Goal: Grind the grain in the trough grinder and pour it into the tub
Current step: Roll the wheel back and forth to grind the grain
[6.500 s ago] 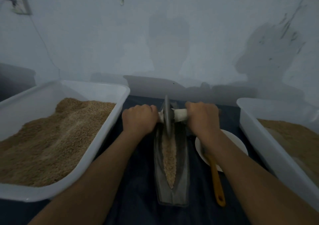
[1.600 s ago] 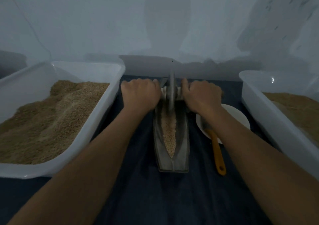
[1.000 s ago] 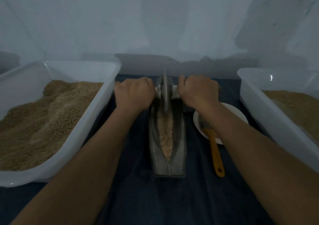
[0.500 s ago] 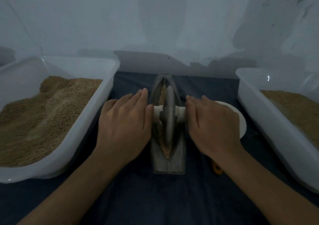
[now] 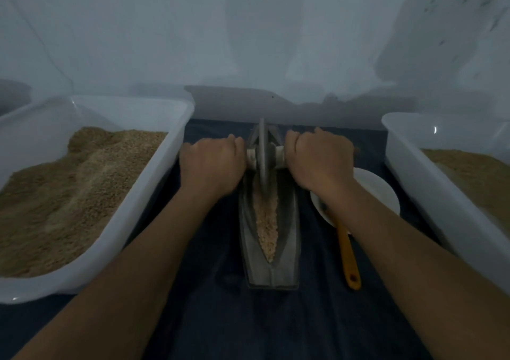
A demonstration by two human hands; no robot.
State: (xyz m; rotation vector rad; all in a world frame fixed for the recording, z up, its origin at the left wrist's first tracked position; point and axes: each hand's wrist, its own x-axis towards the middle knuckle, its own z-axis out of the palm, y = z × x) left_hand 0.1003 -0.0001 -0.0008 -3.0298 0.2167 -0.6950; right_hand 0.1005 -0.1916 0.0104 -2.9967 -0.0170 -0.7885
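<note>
A grey boat-shaped trough grinder lies lengthwise on the dark cloth in front of me, with pale grain along its groove. The grey grinding wheel stands upright near the trough's far end on a white axle handle. My left hand grips the axle's left end and my right hand grips its right end. A white tub heaped with brown grain stands on the left, and a second white tub holding grain stands on the right.
A small white dish sits right of the trough, partly under my right forearm. A brush with a yellow handle rests from the dish toward me. A pale wall closes off the far side of the cloth.
The wheel has rolled from the trough's near half back to its far end. My hands, flat on the axle half a second ago, are now curled round it.
</note>
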